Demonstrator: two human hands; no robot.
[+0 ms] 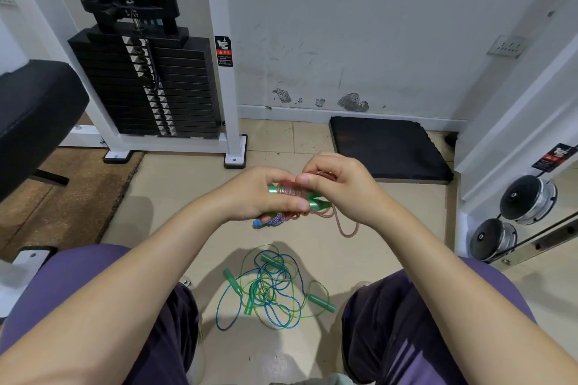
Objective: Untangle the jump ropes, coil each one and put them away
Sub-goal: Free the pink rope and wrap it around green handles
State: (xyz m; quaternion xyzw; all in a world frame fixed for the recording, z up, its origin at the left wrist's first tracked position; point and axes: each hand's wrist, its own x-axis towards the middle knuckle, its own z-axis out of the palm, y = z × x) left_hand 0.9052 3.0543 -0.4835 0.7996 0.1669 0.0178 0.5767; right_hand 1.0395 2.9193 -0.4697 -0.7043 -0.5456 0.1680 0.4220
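Note:
My left hand (259, 194) grips the green handles (316, 201) of a pink jump rope (292, 191), whose cord is wound in tight turns around them. My right hand (337, 184) pinches the pink cord at the coil's top, and a loose loop (345, 225) hangs below. A blue and purple piece (270, 221) sticks out under my left hand. On the floor between my knees lies a tangle of blue and green ropes (269, 289) with several green handles (322, 302).
A white weight machine with a black plate stack (150, 84) stands at the back left, a black bench pad (34, 116) at far left. A black mat (387, 147) lies by the wall. Dumbbells (528, 197) rest on a rack at right.

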